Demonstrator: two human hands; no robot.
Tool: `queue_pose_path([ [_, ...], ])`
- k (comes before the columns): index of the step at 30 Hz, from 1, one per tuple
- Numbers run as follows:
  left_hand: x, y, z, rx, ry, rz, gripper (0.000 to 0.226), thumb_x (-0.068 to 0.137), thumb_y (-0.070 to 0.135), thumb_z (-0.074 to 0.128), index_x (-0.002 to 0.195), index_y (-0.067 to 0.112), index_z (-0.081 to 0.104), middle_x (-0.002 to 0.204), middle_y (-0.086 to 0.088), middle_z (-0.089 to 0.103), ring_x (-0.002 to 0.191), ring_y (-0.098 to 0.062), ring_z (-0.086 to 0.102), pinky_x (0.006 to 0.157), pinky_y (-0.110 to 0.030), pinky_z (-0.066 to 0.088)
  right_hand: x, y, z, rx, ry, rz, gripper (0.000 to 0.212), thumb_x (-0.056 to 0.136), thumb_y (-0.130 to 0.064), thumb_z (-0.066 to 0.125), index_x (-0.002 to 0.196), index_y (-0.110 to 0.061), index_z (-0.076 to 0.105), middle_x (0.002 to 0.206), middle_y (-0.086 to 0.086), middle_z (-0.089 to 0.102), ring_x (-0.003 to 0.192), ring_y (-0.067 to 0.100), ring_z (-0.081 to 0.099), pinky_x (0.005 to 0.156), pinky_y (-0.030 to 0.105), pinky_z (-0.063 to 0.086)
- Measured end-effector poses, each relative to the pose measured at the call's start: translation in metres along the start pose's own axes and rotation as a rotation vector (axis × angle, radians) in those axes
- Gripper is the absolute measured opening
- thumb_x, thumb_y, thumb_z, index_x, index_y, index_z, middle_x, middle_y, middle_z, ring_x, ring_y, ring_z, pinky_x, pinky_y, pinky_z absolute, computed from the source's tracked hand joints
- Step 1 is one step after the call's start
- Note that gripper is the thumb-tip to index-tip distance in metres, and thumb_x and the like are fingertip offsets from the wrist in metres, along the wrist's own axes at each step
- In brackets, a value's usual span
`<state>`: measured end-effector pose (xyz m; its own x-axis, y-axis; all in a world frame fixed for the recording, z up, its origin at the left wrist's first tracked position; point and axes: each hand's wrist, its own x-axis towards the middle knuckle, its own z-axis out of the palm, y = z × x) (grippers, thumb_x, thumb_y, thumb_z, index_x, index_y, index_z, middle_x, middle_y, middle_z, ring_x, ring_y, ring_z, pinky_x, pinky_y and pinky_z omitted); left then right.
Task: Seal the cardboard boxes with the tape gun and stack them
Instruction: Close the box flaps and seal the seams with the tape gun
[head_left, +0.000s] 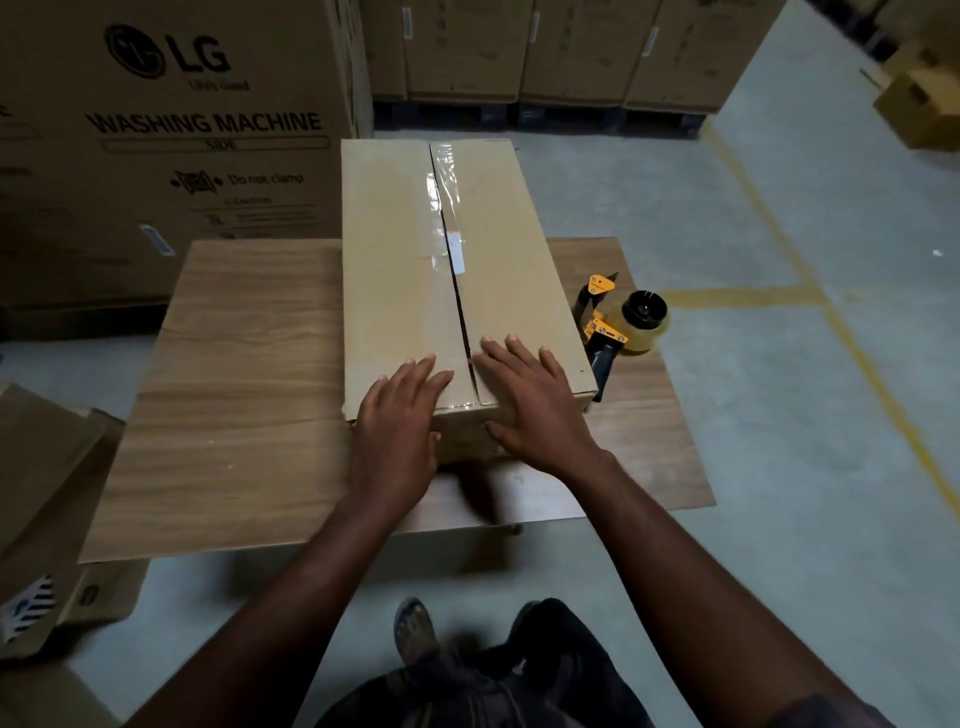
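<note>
I have left hand (397, 415) and right hand (532, 402) spread flat on the tan box (400, 249), seam glossy-taped; tape gun (621, 325) at three o'clock.

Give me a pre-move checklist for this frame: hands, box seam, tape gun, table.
1. Flaps held down: left hand and right hand lie flat on the near end of the cardboard box, one on each side of the seam. ok.
2. Seam sealed: tape is glossy and wrinkled on the far half; a dark gap shows along the seam nearer the hands. not ok.
3. Tape gun free: it lies on the table right of the box, no hand on it. ok.
4. Far end of the box supported: hidden by the box itself. cannot tell.
5. Stacking spot: none identifiable. cannot tell.
</note>
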<state>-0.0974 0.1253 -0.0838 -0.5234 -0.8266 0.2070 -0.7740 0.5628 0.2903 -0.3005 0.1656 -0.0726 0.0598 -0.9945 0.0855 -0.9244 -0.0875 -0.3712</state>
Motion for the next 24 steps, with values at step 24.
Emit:
queue_pose_path([
  [24, 0.138, 0.25, 0.11, -0.625, -0.304, -0.181, 0.053, 0.091, 0.006, 0.06, 0.143, 0.01, 0.049, 0.144, -0.01, 0.049, 0.129, -0.022, 0.048, 0.098, -0.017, 0.032, -0.012, 0.256, -0.025, 0.42, -0.199, 0.704, 0.033, 0.093, -0.031, 0.069, 0.115, -0.007, 0.071, 0.114, 0.007, 0.072, 0.109, 0.024, 0.064, 0.084, 0.028, 0.043],
])
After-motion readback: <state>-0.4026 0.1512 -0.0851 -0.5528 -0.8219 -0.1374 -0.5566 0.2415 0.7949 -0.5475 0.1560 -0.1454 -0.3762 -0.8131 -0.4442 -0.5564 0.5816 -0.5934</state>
